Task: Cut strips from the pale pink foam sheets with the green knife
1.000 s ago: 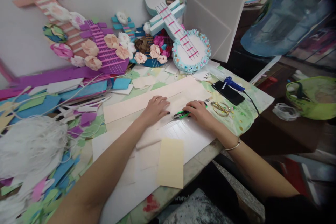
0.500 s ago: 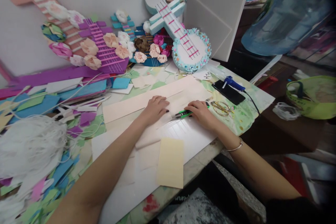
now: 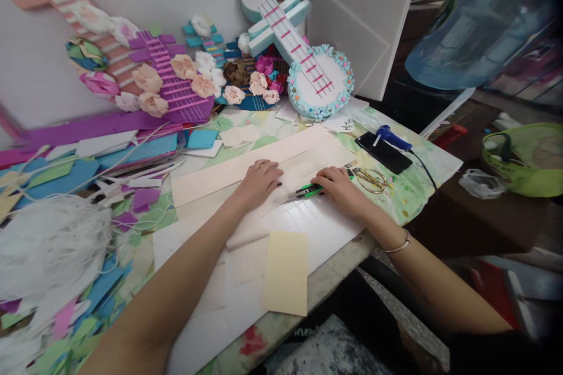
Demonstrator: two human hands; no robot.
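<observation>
Pale peach sheets lie in the middle of the table over a white board. My left hand rests flat on the sheets, fingers stretched out and holding nothing. To its right, my right hand is closed around a green and black utility knife. The knife lies low and almost level, its tip pointing left toward the left hand at the sheets' lower edge. Whether the blade touches the paper I cannot tell. A pale yellow card lies nearer me on the board.
Gold-handled scissors, a black phone and a blue glue gun sit right of my right hand. Paper scraps and tangled white cord fill the left side. Decorated paper guitars stand along the back wall.
My right hand and the utility knife have shifted very slightly to the right. My left hand stays in place on the sheets.
</observation>
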